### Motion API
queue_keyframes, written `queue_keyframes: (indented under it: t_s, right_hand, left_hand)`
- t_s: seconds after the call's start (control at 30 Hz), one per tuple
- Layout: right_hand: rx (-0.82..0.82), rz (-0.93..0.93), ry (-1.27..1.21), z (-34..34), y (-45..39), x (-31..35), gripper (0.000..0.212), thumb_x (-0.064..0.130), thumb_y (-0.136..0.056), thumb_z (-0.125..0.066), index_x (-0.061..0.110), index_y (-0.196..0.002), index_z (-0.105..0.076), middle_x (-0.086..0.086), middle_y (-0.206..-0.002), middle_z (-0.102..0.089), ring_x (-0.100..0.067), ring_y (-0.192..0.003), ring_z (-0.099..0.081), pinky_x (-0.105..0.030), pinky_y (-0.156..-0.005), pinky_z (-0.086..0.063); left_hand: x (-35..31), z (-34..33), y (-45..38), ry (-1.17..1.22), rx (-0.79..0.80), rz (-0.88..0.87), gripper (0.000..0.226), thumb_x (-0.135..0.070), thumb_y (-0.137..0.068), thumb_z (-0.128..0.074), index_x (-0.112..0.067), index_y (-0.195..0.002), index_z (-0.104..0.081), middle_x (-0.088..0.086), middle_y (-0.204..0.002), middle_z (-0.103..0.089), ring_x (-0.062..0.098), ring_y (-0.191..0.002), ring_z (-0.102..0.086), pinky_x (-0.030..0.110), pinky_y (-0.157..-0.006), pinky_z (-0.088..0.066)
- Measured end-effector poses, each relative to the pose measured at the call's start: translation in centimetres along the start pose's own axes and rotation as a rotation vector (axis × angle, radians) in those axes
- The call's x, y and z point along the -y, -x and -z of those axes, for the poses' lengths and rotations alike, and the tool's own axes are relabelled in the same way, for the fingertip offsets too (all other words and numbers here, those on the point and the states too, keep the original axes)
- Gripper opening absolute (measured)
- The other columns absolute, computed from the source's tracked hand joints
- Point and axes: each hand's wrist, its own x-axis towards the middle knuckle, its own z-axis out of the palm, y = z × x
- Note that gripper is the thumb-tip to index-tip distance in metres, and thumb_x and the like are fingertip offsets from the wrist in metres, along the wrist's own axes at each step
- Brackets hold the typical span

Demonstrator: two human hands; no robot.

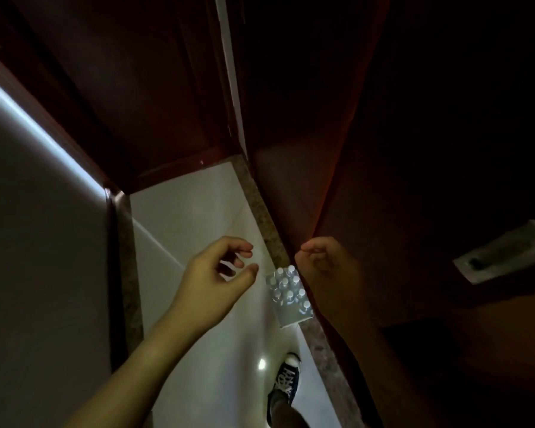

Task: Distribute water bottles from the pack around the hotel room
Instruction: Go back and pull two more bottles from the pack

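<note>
Both bare hands hung empty over a pale tiled floor, fingers loosely curled: left hand at centre, right hand beside it. Between them, lower centre, sat a clear plastic-wrapped pack of white-capped water bottles against a dark red wooden wall.

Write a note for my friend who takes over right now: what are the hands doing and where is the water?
Left hand: raised over the floor, fingers loosely curled, holding nothing.
Right hand: also raised, loosely curled, holding nothing as far as the dim light shows.
The clear plastic-wrapped pack of white-capped water bottles stands on the pale tiled floor, against the speckled stone strip beside the dark red-brown wooden wall, just ahead of a dark lace-up sneaker.
Done: no bottle is out in this view.
Left: reach down, take bottles out, place them around the room.
</note>
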Motion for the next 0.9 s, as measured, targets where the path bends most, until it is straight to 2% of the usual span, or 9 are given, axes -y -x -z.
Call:
queue_keyframes:
  t_s: [0.13,0.23,0.33,0.43,0.53,0.6,0.73,0.83,0.9]
  right_hand:
    - [0.042,-0.133,0.012,-1.8,-5.7,-5.3,0.027,0.01,-0.085,-0.071,0.035,-0.084,-0.061,0.01,-0.083,-0.069,-0.003,-0.075,-0.067,-0.014,-0.064,-0.052]
    - [0.082,-0.21,0.088,-3.3,-8.6,-11.1,0.031,0.013,-0.087,-0.069,0.042,-0.084,-0.059,0.013,-0.084,-0.067,0.008,-0.076,-0.063,-0.01,-0.066,-0.049]
    - [0.076,-0.314,0.149,-5.7,-10.1,-18.4,0.032,0.015,-0.087,-0.067,0.045,-0.084,-0.057,0.012,-0.086,-0.067,0.007,-0.079,-0.062,-0.014,-0.07,-0.049]
    - [-0.006,-0.409,0.138,-9.1,-11.5,-27.3,0.035,0.002,-0.084,-0.072,0.035,-0.085,-0.061,0.009,-0.086,-0.069,-0.001,-0.077,-0.065,-0.011,-0.065,-0.05]
    - [-0.074,-0.513,0.168,-13.0,-12.1,-38.0,0.03,0.013,-0.083,-0.074,0.038,-0.093,-0.059,0.008,-0.093,-0.068,-0.005,-0.082,-0.066,-0.023,-0.072,-0.056]
    - [-0.117,-0.587,0.165,-15.6,-12.6,-45.7,0.028,0.018,-0.084,-0.072,0.031,-0.105,-0.06,0.008,-0.103,-0.066,-0.01,-0.092,-0.066,-0.033,-0.077,-0.058]
    - [-0.11,-0.652,0.258,-19.9,-12.6,-59.3,0.046,0.022,-0.086,-0.069,0.026,-0.128,-0.052,0.009,-0.125,-0.054,-0.01,-0.114,-0.056,-0.033,-0.09,-0.054]
    - [-0.108,-0.649,0.303,-22.7,-12.6,-69.1,0.062,0.019,-0.087,-0.068,0.026,-0.142,-0.041,0.01,-0.141,-0.044,-0.007,-0.129,-0.043,-0.029,-0.103,-0.042]
    - [-0.167,-0.63,0.303,-23.4,-13.0,-72.7,0.067,0.018,-0.086,-0.068,0.028,-0.144,-0.036,0.014,-0.141,-0.04,-0.005,-0.131,-0.038,-0.029,-0.105,-0.039]
  left_hand:
    - [3.7,-3.3,-6.7,-0.003,0.077,0.062,0.02,-0.023,-0.079,-0.071,-0.035,-0.094,-0.065,-0.02,-0.099,-0.064,0.009,-0.088,-0.064,0.023,-0.074,-0.055]
    - [8.0,-6.5,-10.7,0.063,0.14,0.117,0.024,-0.007,-0.081,-0.074,-0.025,-0.094,-0.065,-0.02,-0.096,-0.065,-0.001,-0.082,-0.064,0.009,-0.068,-0.049]
    - [14.6,-10.3,-13.7,0.137,0.211,0.235,0.035,0.004,-0.079,-0.074,-0.025,-0.095,-0.061,-0.024,-0.091,-0.067,-0.008,-0.076,-0.063,0.004,-0.064,-0.044]
    - [23.7,-15.5,-16.2,0.129,0.232,0.347,0.034,-0.005,-0.079,-0.076,-0.031,-0.094,-0.061,-0.019,-0.088,-0.067,-0.004,-0.079,-0.063,0.007,-0.065,-0.046]
    - [34.0,-21.7,-17.6,0.029,0.268,0.393,0.031,-0.018,-0.081,-0.075,-0.035,-0.101,-0.06,-0.02,-0.1,-0.065,0.0,-0.091,-0.062,0.016,-0.073,-0.048]
    - [41.5,-26.0,-18.5,-0.05,0.304,0.388,0.035,-0.025,-0.081,-0.074,-0.029,-0.112,-0.059,-0.019,-0.109,-0.063,0.0,-0.096,-0.061,0.02,-0.078,-0.052]
    - [54.9,-33.5,-19.0,-0.173,0.459,0.448,0.053,-0.035,-0.084,-0.071,-0.029,-0.132,-0.049,-0.012,-0.128,-0.058,0.008,-0.109,-0.058,0.035,-0.093,-0.053]
    - [64.1,-38.8,-18.8,-0.249,0.584,0.444,0.068,-0.041,-0.086,-0.067,-0.03,-0.145,-0.036,-0.009,-0.145,-0.048,0.012,-0.125,-0.053,0.034,-0.102,-0.048]
    - [67.4,-41.1,-18.5,-0.285,0.623,0.369,0.073,-0.044,-0.088,-0.065,-0.029,-0.15,-0.029,-0.008,-0.151,-0.042,0.012,-0.133,-0.047,0.028,-0.105,-0.041]
